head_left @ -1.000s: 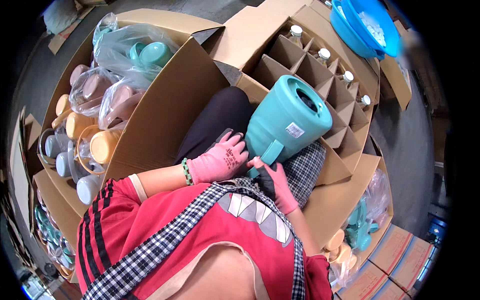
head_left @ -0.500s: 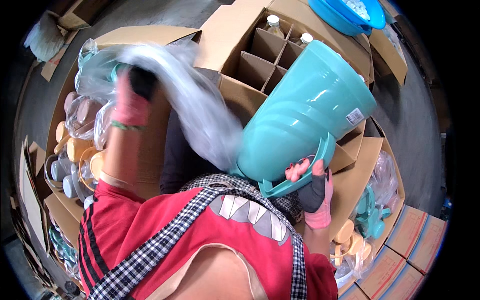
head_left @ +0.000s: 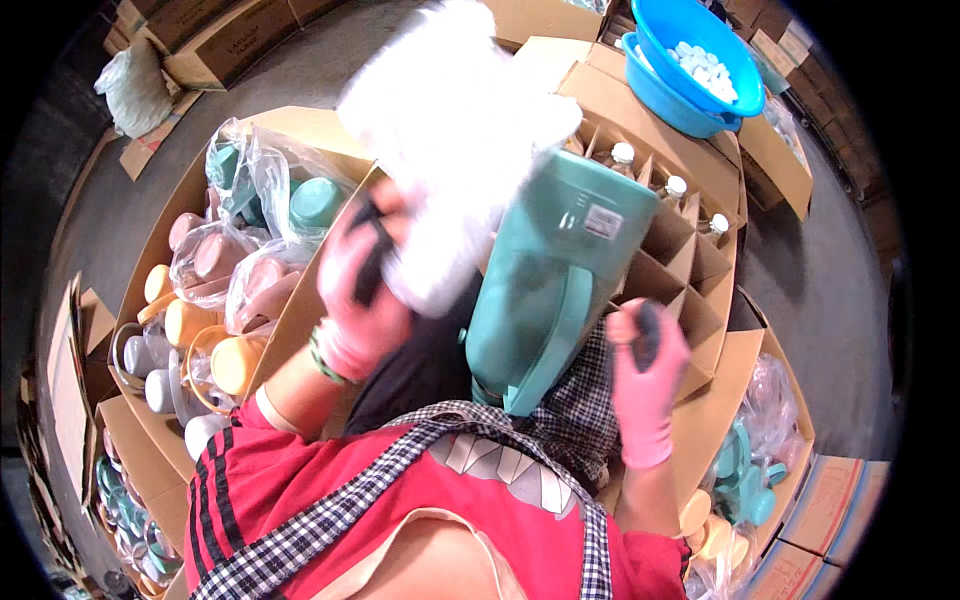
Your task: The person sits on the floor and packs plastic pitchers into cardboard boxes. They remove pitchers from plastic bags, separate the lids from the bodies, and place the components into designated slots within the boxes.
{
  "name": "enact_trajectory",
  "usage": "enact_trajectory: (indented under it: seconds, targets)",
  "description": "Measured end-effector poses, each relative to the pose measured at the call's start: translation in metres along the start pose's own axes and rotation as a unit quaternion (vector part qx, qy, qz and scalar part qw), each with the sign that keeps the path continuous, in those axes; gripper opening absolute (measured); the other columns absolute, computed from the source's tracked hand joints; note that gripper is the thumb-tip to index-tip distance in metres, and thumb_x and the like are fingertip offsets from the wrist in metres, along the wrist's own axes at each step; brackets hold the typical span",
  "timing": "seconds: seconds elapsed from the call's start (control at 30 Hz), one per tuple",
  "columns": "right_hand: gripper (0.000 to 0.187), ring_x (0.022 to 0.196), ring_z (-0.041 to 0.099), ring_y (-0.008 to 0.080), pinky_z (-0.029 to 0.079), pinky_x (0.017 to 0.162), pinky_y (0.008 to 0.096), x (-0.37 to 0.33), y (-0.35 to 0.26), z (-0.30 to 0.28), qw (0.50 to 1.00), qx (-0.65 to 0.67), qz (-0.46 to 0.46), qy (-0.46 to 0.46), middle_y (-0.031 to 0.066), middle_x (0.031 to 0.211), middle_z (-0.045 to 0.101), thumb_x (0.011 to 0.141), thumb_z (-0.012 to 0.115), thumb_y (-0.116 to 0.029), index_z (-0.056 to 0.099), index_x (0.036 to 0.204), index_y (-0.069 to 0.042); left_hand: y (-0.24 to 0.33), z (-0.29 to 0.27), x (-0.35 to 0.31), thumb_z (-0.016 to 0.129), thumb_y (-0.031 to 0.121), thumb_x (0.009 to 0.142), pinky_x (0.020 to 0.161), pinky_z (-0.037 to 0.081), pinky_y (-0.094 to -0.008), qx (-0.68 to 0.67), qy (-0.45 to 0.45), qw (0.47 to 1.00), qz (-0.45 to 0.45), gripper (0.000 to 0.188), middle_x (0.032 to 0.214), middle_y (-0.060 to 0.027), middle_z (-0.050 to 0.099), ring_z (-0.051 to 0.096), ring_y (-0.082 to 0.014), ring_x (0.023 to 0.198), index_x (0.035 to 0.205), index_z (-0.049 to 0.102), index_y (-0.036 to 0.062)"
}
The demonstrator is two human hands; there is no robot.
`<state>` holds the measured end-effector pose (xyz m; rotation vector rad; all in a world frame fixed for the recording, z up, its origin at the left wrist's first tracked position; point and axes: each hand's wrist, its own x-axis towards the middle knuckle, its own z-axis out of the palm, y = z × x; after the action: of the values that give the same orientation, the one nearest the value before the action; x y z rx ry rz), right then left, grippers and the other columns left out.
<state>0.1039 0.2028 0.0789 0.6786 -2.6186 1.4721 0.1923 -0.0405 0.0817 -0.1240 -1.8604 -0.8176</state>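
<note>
A teal plastic jug (head_left: 540,270) with a side handle (head_left: 562,335) stands tilted over my lap, its wide end towards the divided carton. My left hand (head_left: 365,280), in a pink and black glove, is closed on a clear plastic bag (head_left: 450,130) that looks bright white and blurred. The bag hangs over the jug's left side. To the right of the jug, my right hand (head_left: 650,375) is apart from the handle, its fingers loosely bent and slightly blurred. Nothing shows in it.
A divided carton (head_left: 680,275) holds capped bottles (head_left: 622,155). On the left, an open box (head_left: 285,355) contains bagged teal, pink, yellow and grey jugs. Blue basins (head_left: 690,110) with small white pieces stand at the far right. Another box (head_left: 785,400) of jugs sits at right.
My right hand has left the jug's handle and moved slightly up. The jug has turned more upright and its handle towards me. My left hand has swung right with the bag, which has risen.
</note>
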Motion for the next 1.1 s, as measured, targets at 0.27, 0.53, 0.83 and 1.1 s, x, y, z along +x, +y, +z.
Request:
enact_trajectory:
  seconds: [0.27, 0.53, 0.83, 1.1]
  targets:
    - [0.042, 0.078, 0.054, 0.0104, 0.045, 0.068, 0.0259, 0.018, -0.045, 0.025, 0.919, 0.323, 0.162, -0.156, 0.0060, 0.087, 0.058, 0.066, 0.073, -0.014, 0.053, 0.099, 0.003, 0.033, 0.022, -0.048, 0.061, 0.022, 0.069, 0.083, 0.040, -0.0463, -0.086, -0.395, 0.879, 0.252, 0.018, 0.093, -0.0084, 0.052, 0.050, -0.0277, 0.099, 0.082, 0.057, 0.0097]
    - [0.072, 0.105, 0.045, 0.0180, 0.036, 0.092, 0.0319, -0.009, -0.029, 0.035, 0.857, 0.468, 0.051, -0.211, 0.0086, 0.119, 0.043, 0.061, 0.076, -0.009, 0.038, 0.121, -0.001, 0.037, 0.015, -0.022, 0.075, 0.022, 0.062, 0.096, 0.028, -0.0345, -0.262, -0.275, 0.887, -0.262, 0.086, 0.123, -0.0165, 0.037, 0.036, -0.0218, 0.114, 0.126, 0.025, -0.0065]
    - [0.025, 0.087, 0.055, 0.0121, 0.045, 0.079, 0.0247, 0.018, -0.015, 0.014, 0.822, 0.531, 0.124, -0.163, 0.0038, 0.094, 0.057, 0.077, 0.059, 0.001, 0.053, 0.101, 0.000, -0.007, 0.001, 0.019, 0.062, 0.010, 0.076, 0.071, 0.043, -0.0227, -0.335, -0.093, 0.822, -0.451, 0.027, 0.085, -0.0023, 0.059, 0.053, -0.0081, 0.077, 0.098, 0.055, -0.0026]
    - [0.032, 0.071, 0.050, 0.0088, 0.041, 0.068, 0.0219, 0.019, -0.018, 0.005, 0.731, 0.643, 0.070, -0.216, -0.0005, 0.082, 0.051, 0.071, 0.068, -0.005, 0.049, 0.096, -0.003, -0.055, -0.013, 0.038, 0.057, 0.006, 0.075, 0.073, 0.043, -0.0236, -0.353, -0.035, 0.856, -0.375, 0.017, 0.080, -0.0044, 0.060, 0.055, -0.0117, 0.074, 0.090, 0.056, -0.0004]
